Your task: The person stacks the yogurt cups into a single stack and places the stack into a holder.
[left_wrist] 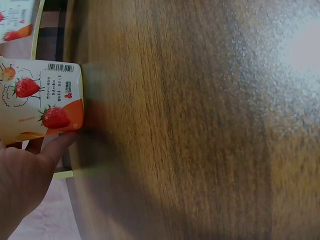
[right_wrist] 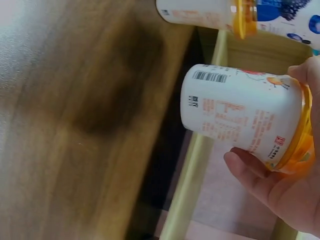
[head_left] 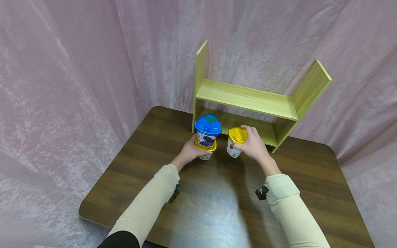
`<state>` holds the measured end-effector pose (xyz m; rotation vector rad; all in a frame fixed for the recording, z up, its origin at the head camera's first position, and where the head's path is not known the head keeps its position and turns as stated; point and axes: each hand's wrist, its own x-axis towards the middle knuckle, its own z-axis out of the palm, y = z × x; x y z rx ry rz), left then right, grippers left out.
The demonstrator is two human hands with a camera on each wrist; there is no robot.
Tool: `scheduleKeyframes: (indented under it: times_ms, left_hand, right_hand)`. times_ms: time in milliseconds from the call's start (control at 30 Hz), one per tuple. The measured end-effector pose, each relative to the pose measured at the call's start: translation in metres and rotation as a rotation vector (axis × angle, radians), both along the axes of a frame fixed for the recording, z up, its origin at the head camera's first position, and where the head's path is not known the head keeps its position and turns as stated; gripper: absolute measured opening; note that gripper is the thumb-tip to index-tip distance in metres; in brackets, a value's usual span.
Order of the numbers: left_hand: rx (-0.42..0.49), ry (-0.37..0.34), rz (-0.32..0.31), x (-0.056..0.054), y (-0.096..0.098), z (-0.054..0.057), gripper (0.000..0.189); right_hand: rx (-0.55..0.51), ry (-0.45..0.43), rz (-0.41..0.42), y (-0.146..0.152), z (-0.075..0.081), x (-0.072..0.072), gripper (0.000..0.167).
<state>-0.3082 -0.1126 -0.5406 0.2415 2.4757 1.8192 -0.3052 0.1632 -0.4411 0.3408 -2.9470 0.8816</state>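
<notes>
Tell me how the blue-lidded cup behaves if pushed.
The blue-lidded cup would probably tip, perched on the yellow-lidded cup beneath. Toppled, its round body would likely roll. Its glossy domed lid might be slippery.

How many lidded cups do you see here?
3: a blue-lidded cup stacked on a yellow-lidded cup held by the left hand, and another yellow-lidded cup in the right hand.

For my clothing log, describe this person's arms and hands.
The left hand and right hand wear no gloves. The left sleeve and right sleeve are long and pale cream. A small black device sits near each sleeve's end; no cables show. Black material borders the left sleeve at the head view's bottom edge.
</notes>
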Motion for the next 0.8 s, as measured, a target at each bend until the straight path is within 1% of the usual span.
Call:
scheduleKeyframes:
  times_ms: [300, 433, 600, 800]
  left_hand:
    - [-0.003, 0.007, 0.002, 0.0, 0.0, 0.0, 0.09]
    - [-0.002, 0.011, 0.003, 0.0, 0.0, 0.0, 0.09]
    - [0.001, 0.006, 0.002, 0.0, 0.0, -0.001, 0.089]
    - [0.0, 0.006, -0.003, -0.001, 0.0, -0.001, 0.09]
  right_hand:
    - [-0.015, 0.108, 0.032, 0.0, 0.033, 0.001, 0.083]
    - [-0.023, 0.138, 0.043, 0.001, 0.049, 0.001, 0.081]
    - [-0.027, 0.188, 0.054, 0.001, 0.064, 0.0, 0.079]
    - [-0.045, 0.214, 0.048, -0.002, 0.083, 0.0, 0.081]
